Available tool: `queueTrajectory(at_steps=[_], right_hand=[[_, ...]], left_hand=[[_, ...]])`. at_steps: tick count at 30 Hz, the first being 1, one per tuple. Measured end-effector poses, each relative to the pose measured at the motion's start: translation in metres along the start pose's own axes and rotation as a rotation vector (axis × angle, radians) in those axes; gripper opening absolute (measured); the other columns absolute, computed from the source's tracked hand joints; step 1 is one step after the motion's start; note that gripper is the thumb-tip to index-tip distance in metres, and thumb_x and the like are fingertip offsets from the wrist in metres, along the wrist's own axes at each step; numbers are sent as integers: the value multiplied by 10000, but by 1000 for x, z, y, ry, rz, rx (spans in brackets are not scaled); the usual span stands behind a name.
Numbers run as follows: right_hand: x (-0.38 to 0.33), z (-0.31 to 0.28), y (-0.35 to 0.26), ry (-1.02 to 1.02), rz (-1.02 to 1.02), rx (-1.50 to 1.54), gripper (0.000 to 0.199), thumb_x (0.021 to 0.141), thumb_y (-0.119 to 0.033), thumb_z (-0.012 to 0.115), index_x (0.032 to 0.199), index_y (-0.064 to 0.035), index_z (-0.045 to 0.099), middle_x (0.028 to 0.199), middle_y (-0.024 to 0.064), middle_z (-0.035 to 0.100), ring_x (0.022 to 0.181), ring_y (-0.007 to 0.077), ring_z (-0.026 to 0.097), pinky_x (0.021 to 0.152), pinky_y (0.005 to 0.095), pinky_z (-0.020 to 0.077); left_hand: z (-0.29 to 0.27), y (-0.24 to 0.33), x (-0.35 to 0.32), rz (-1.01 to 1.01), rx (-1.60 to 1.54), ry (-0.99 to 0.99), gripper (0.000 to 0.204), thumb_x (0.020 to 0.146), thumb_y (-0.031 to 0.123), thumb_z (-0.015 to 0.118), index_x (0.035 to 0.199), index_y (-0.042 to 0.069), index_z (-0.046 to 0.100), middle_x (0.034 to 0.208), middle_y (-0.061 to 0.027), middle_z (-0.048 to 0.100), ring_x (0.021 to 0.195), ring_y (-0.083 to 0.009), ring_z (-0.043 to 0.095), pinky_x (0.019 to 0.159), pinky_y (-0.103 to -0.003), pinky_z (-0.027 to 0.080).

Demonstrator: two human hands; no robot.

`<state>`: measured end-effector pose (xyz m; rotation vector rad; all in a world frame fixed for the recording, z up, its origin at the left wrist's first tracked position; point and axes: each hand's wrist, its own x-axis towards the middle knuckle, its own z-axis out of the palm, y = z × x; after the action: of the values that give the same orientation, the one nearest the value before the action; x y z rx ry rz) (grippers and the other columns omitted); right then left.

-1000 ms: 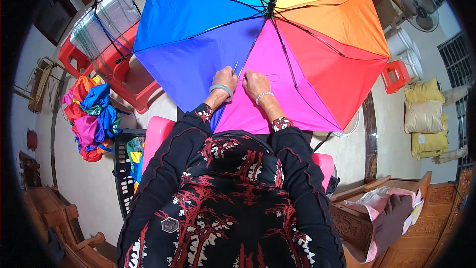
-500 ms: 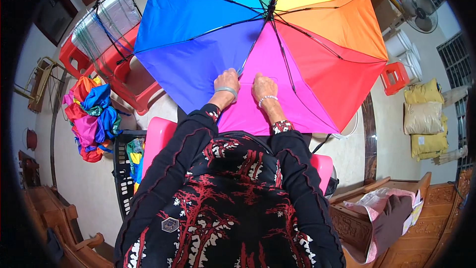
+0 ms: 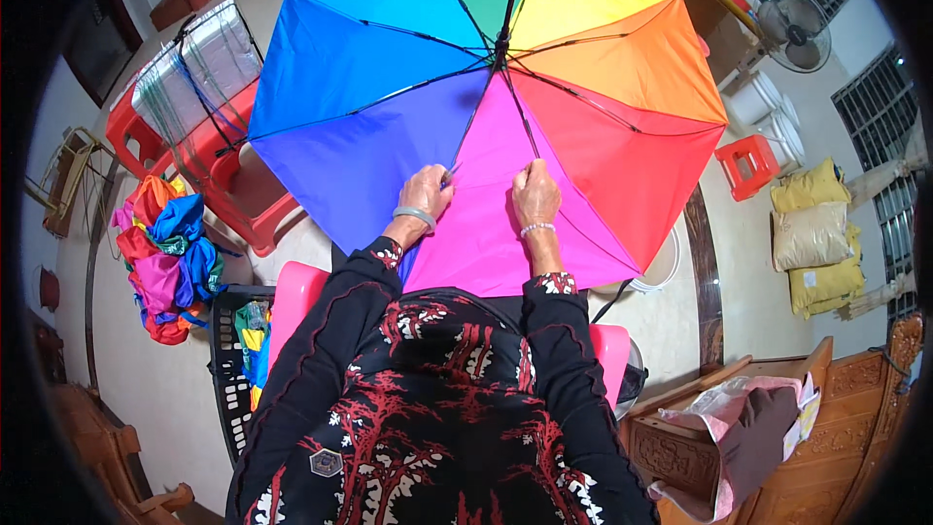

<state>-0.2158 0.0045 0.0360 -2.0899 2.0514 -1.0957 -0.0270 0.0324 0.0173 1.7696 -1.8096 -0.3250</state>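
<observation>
A rainbow-coloured umbrella is spread open in front of me with its underside and black ribs facing up. My left hand is closed round a rib at the seam between the purple and pink panels, a metal end showing by the thumb. With its fingers pinched together, my right hand grips the lower end of another black rib above the pink panel. The pink panel's edge lies near my lap. The dark shaft points away from me.
On the left, a heap of colourful folded fabric stands beside a black basket with more fabric. Red stools carry a white foam box. At the right are a red stool, stacked sacks, a fan and carved wooden furniture.
My right hand has moved from the pink fabric to the rib's loose end and now grips it. That rib has swung inward. The whole view has shifted slightly.
</observation>
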Motion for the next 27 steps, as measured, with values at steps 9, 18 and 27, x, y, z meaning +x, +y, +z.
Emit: queueTrajectory(at_steps=[9, 18, 27], right_hand=[[-5, 1, -10, 119, -192, 272, 96, 754, -88, 525, 764, -37, 445, 611, 158, 524, 579, 364, 540, 525, 455, 416], [-11, 32, 16, 88, -58, 351, 96, 792, -103, 498, 789, -8, 486, 683, 201, 559, 621, 364, 550, 564, 418, 432], [-10, 28, 15, -178, 190, 492, 87, 783, -78, 496, 808, -19, 555, 728, 178, 584, 674, 287, 578, 614, 379, 445]], left_hand=[[16, -8, 3, 169, -234, -57, 178, 702, 192, 632, 771, 34, 585, 745, -146, 590, 687, -319, 569, 620, -386, 437], [14, -13, 7, -76, -394, 1, 190, 720, 217, 598, 720, 27, 582, 659, -141, 600, 585, -240, 586, 566, -354, 449], [2, -8, 13, -396, -745, 64, 161, 736, 182, 568, 670, 35, 568, 515, -39, 537, 427, -99, 496, 408, -258, 385]])
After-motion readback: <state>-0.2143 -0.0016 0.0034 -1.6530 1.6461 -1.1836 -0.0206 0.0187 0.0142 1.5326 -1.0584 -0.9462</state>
